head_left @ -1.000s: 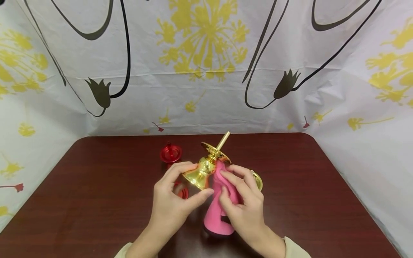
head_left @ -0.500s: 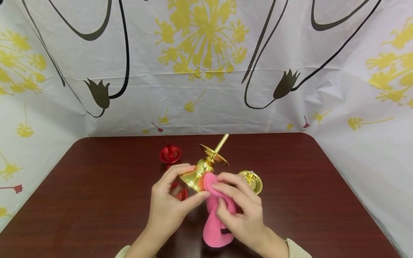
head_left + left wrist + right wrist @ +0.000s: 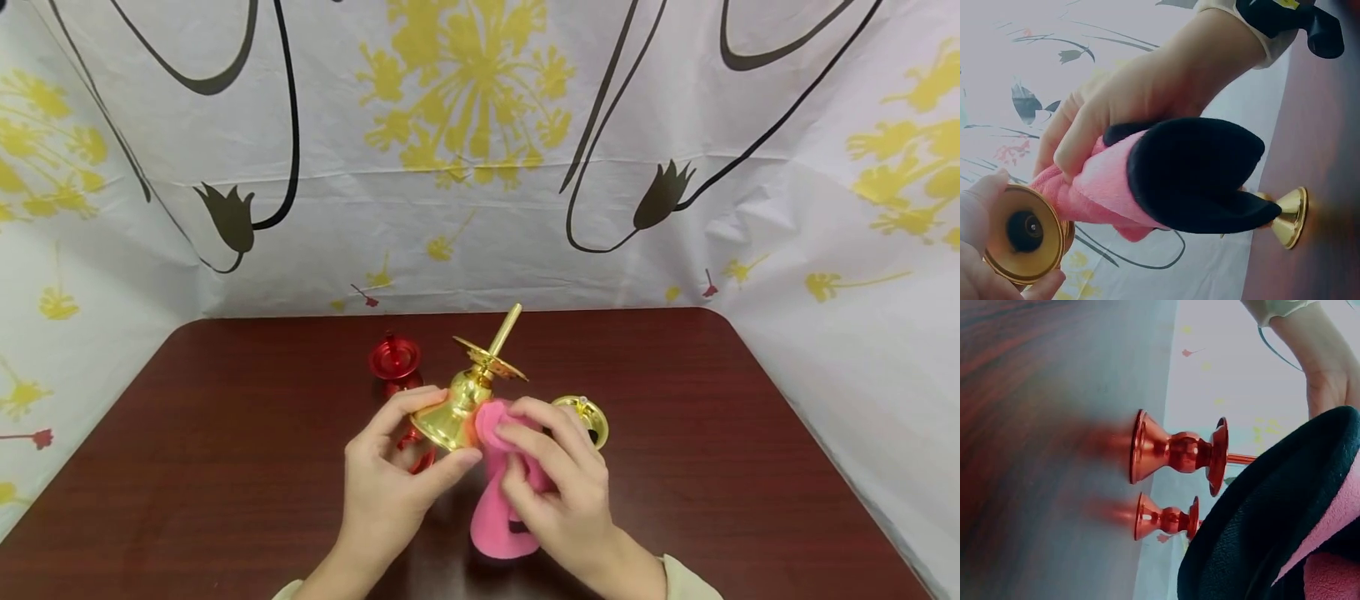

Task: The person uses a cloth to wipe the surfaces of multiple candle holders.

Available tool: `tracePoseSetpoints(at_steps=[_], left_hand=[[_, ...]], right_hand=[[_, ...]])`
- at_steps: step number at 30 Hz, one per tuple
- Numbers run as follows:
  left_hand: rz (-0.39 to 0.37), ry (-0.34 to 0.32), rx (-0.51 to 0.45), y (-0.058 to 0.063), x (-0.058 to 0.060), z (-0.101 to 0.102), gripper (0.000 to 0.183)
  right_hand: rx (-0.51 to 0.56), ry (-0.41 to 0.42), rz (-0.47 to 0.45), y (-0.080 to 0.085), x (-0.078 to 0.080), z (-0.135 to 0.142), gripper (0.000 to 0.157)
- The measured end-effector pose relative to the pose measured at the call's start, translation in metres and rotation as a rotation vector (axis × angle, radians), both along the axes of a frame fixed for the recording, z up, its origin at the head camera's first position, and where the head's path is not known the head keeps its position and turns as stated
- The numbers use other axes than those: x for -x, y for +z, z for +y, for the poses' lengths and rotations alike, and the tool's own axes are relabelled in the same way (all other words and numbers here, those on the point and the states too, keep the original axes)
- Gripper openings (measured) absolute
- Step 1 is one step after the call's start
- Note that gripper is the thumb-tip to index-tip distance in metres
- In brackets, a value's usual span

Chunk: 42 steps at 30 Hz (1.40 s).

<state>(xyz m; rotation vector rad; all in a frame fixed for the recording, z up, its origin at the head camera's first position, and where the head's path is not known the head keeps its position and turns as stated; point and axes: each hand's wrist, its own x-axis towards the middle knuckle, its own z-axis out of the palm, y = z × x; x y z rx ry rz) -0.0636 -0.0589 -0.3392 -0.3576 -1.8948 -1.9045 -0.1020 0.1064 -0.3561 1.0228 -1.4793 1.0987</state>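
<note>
Tilted above the table, a shiny gold candlestick (image 3: 456, 410) with a drip plate and thin spike is held in my left hand (image 3: 386, 496). The thumb and fingers grip its flared base; the hollow underside of the base (image 3: 1025, 234) faces the left wrist view. My right hand (image 3: 568, 487) pinches a pink cloth (image 3: 501, 525) with a black lining (image 3: 1260, 512) and presses a fold of it against the candlestick's base. The cloth's lower end hangs down below the right hand. Part of the base lies hidden behind fingers and cloth.
Two red candlesticks stand on the dark wood table: one farther back (image 3: 395, 360), one nearer (image 3: 423, 460), partly behind my left hand. A second gold candlestick (image 3: 591, 421) stands beyond my right hand. A white patterned sheet (image 3: 480, 242) hangs behind the table.
My right hand has moved the cloth from beside the upper stem down onto the base. The candlestick has shifted slightly left, and more of the standing gold candlestick shows.
</note>
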Motion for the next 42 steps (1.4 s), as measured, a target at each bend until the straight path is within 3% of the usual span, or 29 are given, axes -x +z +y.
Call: tracePoseSetpoints(at_steps=[4,9,17,20,26,31,36,39,42], left_hand=[[0.025,0.031,0.077,-0.003,0.0,0.003,0.055],[0.108,0.036,0.164,-0.006,0.001,0.005,0.057],[0.153,0.044,0.192,-0.005,0.0,-0.002,0.06],[0.222,0.042,0.26,-0.007,0.002,-0.005,0.06],[0.374,0.086,0.427,-0.008,0.007,-0.006,0.057],[0.413,0.122,0.494,-0.009,0.01,-0.004,0.055],[0.408,0.153,0.526,-0.01,0.013,-0.004,0.057],[0.392,0.169,0.524,-0.01,0.013,-0.004,0.06],[0.379,0.176,0.512,-0.009,0.012,-0.004,0.06]], right_hand=[[0.034,-0.076,0.033,0.011,0.0,0.002,0.022],[-0.091,-0.119,0.153,0.024,0.0,0.005,0.02],[-0.265,0.127,0.119,0.029,0.002,0.017,0.028],[-0.315,0.156,0.114,0.03,0.002,0.023,0.029],[-0.35,0.017,0.075,0.032,-0.007,0.023,0.03],[-0.372,-0.134,-0.015,0.038,-0.013,0.018,0.031],[-0.469,-0.281,-0.065,0.043,-0.014,0.017,0.031],[-0.517,-0.301,-0.082,0.047,-0.014,0.016,0.041],[-0.535,-0.267,-0.088,0.049,-0.013,0.017,0.047]])
